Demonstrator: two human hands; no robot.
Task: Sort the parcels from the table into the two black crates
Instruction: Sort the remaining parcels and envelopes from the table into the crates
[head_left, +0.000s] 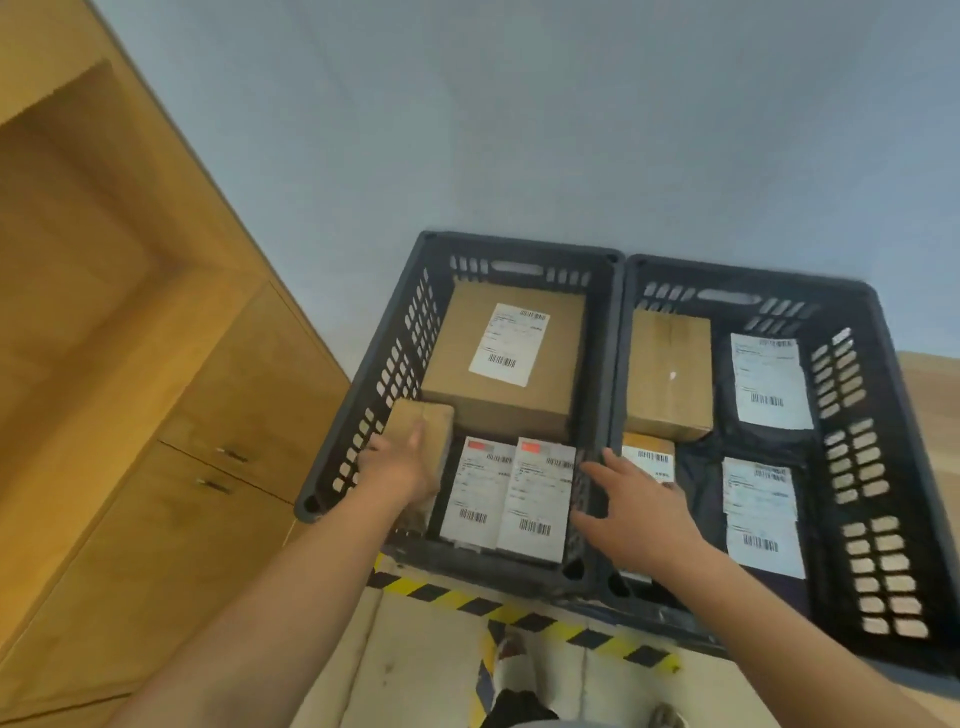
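Two crates: left crate (387, 374) and right crate (841, 395), black, side by side, walls touching.
Left hand (400, 467): arm reaches forward, palm down, thumb and fingers clasped round the small box.
Small box (423, 423): plain brown, in the left crate's near-left corner; long axis runs away from the person, along the left crate's left wall.
Big box (506, 358): fills the left crate's far half, label up.
Right hand (639, 514): palm down, fingers straight and spread, holding nothing, over the left crate's right wall; well apart from the left hand.
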